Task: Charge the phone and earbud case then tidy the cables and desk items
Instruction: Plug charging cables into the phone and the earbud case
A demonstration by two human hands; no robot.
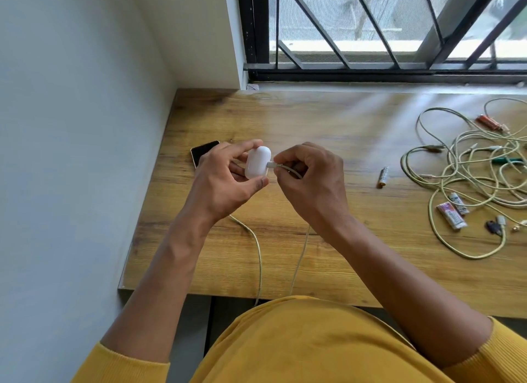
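My left hand (225,177) grips a white earbud case (257,161) above the wooden desk (328,131). My right hand (310,180) pinches the plug of a white cable (274,165), and the plug's tip touches the case's end. That cable (299,257) runs down over the desk's front edge. A second white cable (258,254) lies beside it, passing under my left hand. A dark phone (204,151) lies flat on the desk behind my left hand, partly hidden by it.
A tangle of pale cables (470,171) spreads across the right of the desk. A battery (383,176), small packets (452,214), an orange pen (490,122), a green clip (510,160) and a dark plug (494,226) lie around it. A wall stands left, a barred window behind.
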